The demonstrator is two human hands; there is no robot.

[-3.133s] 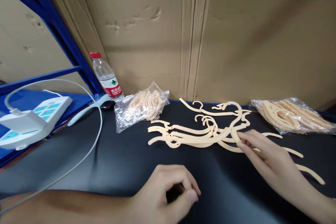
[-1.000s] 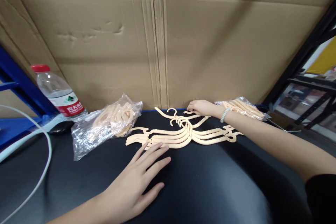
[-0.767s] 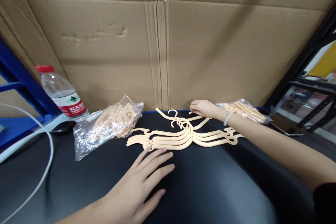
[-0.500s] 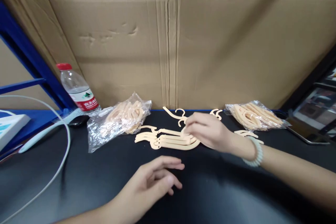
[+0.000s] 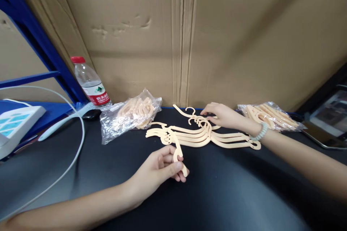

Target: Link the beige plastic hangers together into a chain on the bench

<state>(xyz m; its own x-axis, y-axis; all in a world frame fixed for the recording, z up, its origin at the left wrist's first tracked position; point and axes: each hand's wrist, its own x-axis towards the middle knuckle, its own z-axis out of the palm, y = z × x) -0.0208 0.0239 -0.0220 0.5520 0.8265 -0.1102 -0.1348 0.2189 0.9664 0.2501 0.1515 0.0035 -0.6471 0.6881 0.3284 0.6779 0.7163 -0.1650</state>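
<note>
My left hand [image 5: 162, 168] is closed on a cream plastic hanger arm [image 5: 177, 149], held upright between thumb and fingers in front of the pile. Just behind it, several cream folding hangers [image 5: 192, 139] lie side by side on the black table, their hooks bunched in the middle. My right hand [image 5: 219, 113] reaches over the back of the pile, thumb and fingers apart, beside loose hanger parts that it partly covers. Left of those fingers lies a loose hanger arm [image 5: 181, 111] with a hook [image 5: 191, 109] next to it.
Clear plastic bags of hanger parts lie at the left [image 5: 132, 115] and right [image 5: 271, 115]. A water bottle [image 5: 92, 85] stands back left, near a white cable [image 5: 78, 148] and a white device [image 5: 20, 124]. Cardboard [image 5: 135, 43] walls off the back; a dark flat device [image 5: 320, 135] lies right.
The left hand, bare before, now holds a hanger arm. The right hand has moved from the middle of the pile towards the back, uncovering the hooks. The view has shifted slightly.
</note>
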